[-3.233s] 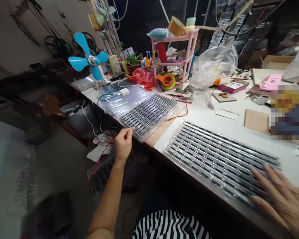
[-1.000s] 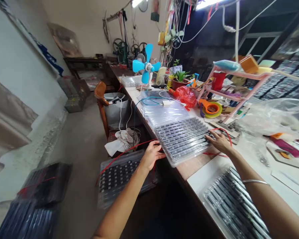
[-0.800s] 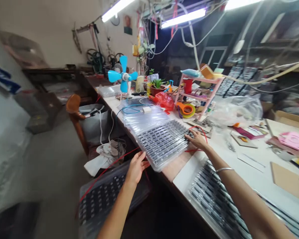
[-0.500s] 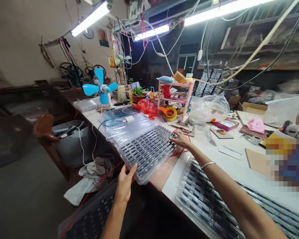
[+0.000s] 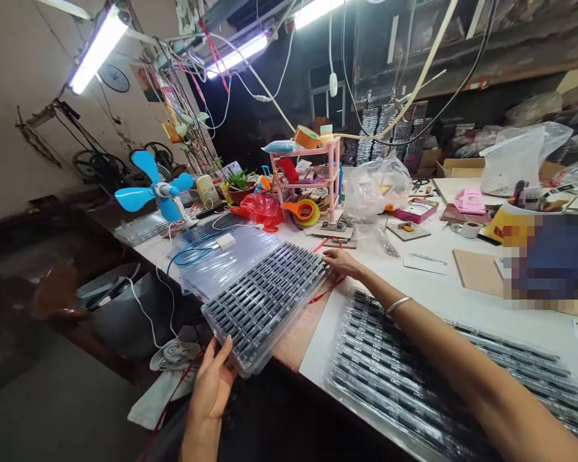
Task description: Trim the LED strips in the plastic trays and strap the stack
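Note:
A clear plastic tray filled with rows of dark pieces lies tilted at the table's front edge, its near corner past the edge. My left hand grips that near corner, thumb on top and the other fingers partly hidden below. At the far right corner, my right hand holds the tray's edge with its fingers pressed together. Under my right forearm lies another filled tray, on a white board. Beyond the held tray are clear empty-looking plastic trays with a blue cable on them.
A blue fan stands at the back left. Behind the trays are a red plastic bag and a pink rack. A yellow tub stands at the right. A grey bin is below the table's left side.
The view has turned to the right, so the table and its objects appear further left. Both hands remain on the same tray, whose near end looks slightly raised.

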`<move>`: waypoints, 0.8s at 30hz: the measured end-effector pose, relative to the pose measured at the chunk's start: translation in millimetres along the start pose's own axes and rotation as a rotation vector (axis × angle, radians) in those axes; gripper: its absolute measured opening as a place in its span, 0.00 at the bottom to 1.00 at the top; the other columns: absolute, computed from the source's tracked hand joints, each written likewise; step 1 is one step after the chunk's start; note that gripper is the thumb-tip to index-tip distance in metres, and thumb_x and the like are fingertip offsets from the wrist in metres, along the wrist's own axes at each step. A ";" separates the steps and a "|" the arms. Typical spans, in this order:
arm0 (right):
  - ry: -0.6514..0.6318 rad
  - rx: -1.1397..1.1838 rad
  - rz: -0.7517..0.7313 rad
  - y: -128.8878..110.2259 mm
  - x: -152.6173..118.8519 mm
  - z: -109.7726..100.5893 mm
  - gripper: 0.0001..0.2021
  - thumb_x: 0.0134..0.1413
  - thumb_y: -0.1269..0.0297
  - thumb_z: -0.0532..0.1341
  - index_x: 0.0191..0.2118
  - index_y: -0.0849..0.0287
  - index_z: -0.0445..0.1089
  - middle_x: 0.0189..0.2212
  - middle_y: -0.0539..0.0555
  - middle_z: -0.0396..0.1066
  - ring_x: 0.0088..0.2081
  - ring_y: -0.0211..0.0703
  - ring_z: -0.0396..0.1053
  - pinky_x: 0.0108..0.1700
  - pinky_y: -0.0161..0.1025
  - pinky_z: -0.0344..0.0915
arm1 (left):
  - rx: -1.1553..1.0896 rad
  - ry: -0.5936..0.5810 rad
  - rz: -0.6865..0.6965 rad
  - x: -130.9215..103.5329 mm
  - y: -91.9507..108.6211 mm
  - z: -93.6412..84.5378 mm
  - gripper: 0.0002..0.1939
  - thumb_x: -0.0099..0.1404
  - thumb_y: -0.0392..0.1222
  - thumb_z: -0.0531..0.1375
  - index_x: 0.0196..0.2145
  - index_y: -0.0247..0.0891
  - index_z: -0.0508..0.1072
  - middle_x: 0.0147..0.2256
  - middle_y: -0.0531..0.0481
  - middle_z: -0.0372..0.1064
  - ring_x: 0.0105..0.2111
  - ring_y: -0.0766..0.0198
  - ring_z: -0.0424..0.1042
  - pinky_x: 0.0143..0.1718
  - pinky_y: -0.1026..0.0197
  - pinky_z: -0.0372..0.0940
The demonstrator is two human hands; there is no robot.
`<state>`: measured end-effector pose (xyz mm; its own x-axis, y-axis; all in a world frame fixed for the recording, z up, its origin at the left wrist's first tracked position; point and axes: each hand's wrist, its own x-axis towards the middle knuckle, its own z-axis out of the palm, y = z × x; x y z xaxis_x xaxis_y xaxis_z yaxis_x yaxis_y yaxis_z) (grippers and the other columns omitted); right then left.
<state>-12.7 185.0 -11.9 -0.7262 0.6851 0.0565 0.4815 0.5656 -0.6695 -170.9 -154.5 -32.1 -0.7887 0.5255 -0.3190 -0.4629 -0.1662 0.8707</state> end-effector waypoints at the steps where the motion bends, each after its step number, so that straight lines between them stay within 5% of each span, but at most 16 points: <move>1: -0.003 -0.014 -0.002 -1.6 -1.3 0.7 0.16 0.60 0.57 0.57 0.49 0.61 0.67 0.47 0.56 0.68 0.45 0.43 0.68 0.47 0.47 0.67 | -0.037 -0.012 -0.025 1.9 -0.1 -2.3 0.16 0.63 0.31 0.57 0.49 0.41 0.70 0.41 0.49 0.74 0.33 0.65 0.75 0.39 0.60 0.72; 7: 0.014 -0.173 0.045 -7.1 -5.5 0.7 0.17 0.60 0.55 0.56 0.49 0.62 0.67 0.45 0.56 0.69 0.44 0.43 0.68 0.47 0.47 0.67 | -0.025 -0.040 -0.185 10.0 1.3 2.4 0.08 0.67 0.36 0.53 0.41 0.33 0.71 0.35 0.45 0.75 0.32 0.61 0.76 0.39 0.55 0.72; 11: 0.100 -0.341 0.087 -22.6 -16.4 8.5 0.20 0.64 0.61 0.48 0.58 0.62 0.59 0.56 0.67 0.60 0.55 0.56 0.60 0.53 0.57 0.58 | -0.059 -0.023 -0.111 17.4 -7.5 24.4 0.11 0.60 0.36 0.63 0.41 0.33 0.71 0.37 0.44 0.75 0.36 0.60 0.75 0.43 0.57 0.70; 14: 0.087 -0.436 -0.038 -51.9 -37.8 29.9 0.24 0.63 0.59 0.48 0.63 0.56 0.54 0.64 0.65 0.46 0.61 0.66 0.48 0.55 0.66 0.51 | -0.095 0.000 0.001 22.8 -16.0 29.5 0.19 0.51 0.38 0.70 0.40 0.34 0.71 0.38 0.46 0.75 0.36 0.62 0.75 0.43 0.60 0.69; 20: -0.126 -0.565 -0.456 -114.9 -109.6 91.7 0.37 0.52 0.36 0.51 0.65 0.47 0.51 0.66 0.62 0.45 0.62 0.72 0.45 0.53 0.67 0.53 | -0.072 0.007 0.117 2.5 -19.8 16.0 0.26 0.39 0.48 0.74 0.30 0.33 0.68 0.26 0.50 0.72 0.23 0.66 0.70 0.26 0.63 0.66; 24: -0.110 -0.634 -0.468 -127.6 -128.1 106.3 0.45 0.48 0.35 0.55 0.67 0.48 0.43 0.67 0.64 0.37 0.64 0.79 0.34 0.54 0.72 0.48 | -0.044 0.017 0.179 -14.1 -16.5 13.8 0.29 0.35 0.50 0.74 0.29 0.34 0.66 0.24 0.54 0.69 0.19 0.71 0.64 0.19 0.68 0.57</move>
<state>-33.2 -23.7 -12.4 -0.9503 0.2817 0.1324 0.2784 0.9595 -0.0432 -146.6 -147.6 -36.8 -0.8667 0.4700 -0.1670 -0.3313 -0.2921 0.8972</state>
